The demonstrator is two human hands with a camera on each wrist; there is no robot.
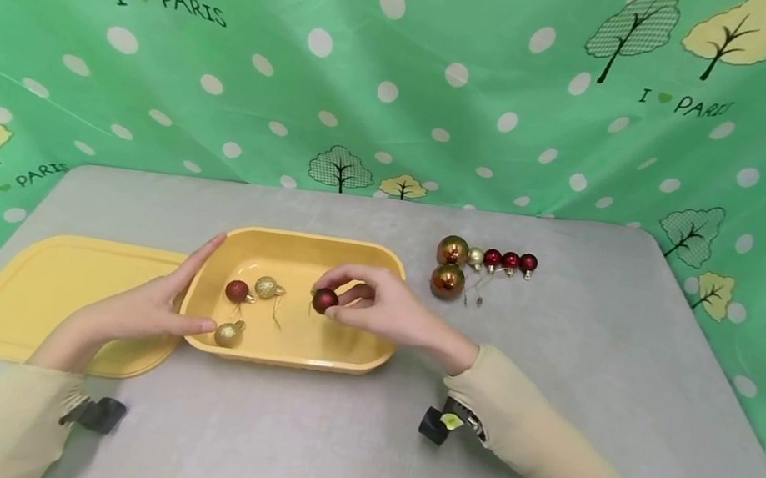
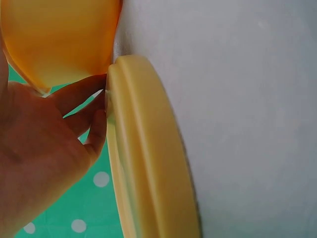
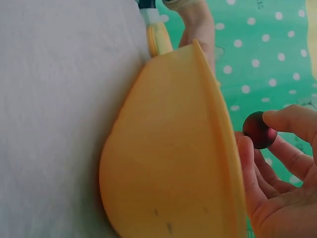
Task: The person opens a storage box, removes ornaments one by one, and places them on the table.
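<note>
The right hand (image 1: 383,307) pinched a small dark red bauble (image 1: 324,300) between thumb and fingertips, holding it over the right half of the yellow plastic tub (image 1: 288,354). The bauble was round, matt and deep wine-red (the right wrist view showed it as a smooth dark ball (image 3: 259,130) caught at the fingertips, above the tub's rim (image 3: 218,124)). The left hand (image 1: 147,305) lay against the tub's left wall with fingers straight and spread, the thumb touching the front left corner of its rim.

Inside the tub lay three more ornaments: a red bauble (image 1: 237,291) and a glittery gold bauble (image 1: 266,286) side by side in the left half, and another gold bauble (image 1: 228,333) near the front left corner. The tub stood at the middle of the grey tabletop (image 1: 556,386). Its flat yellow lid (image 1: 39,291) lay just beside it, toward the tabletop's left edge. Toward the back right stood two larger copper-gold baubles (image 1: 450,265), with a row of one small pale gold and three small red baubles (image 1: 510,261) next to them.
</note>
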